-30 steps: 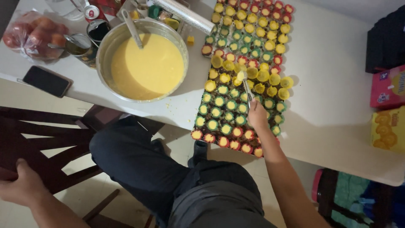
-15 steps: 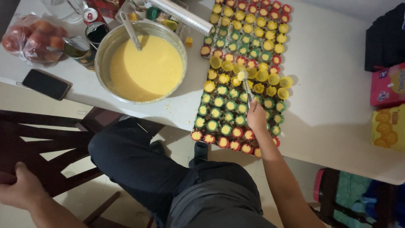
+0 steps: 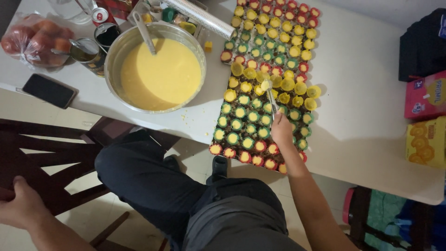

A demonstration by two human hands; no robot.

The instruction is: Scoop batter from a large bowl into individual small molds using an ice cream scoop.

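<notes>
Right hand (image 3: 281,131) closed round a metal spoon (image 3: 269,95) of glossy yellow batter above small fluted paper cups (image 3: 260,56); left hand (image 3: 21,207) clasped round dark wooden chair (image 3: 42,158), fingers partly hidden.

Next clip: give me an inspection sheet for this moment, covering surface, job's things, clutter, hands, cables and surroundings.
Surface: white table, small yellow drips near its front edge.
Job's things: dark tray of small red, green and yellow paper cups, most holding yellow batter; large round metal bowl of yellow batter with a ladle handle leaning in it; metal spoon carrying batter over the cups.
Clutter: black phone, open tins, clear bag of red fruit, foil roll, pink and yellow cartons.
Hands: right hand grips the spoon; left hand rests on a dark wooden chair.
Cables: nothing seen.
Surroundings: pale tiled floor, the person's dark trousers.
</notes>
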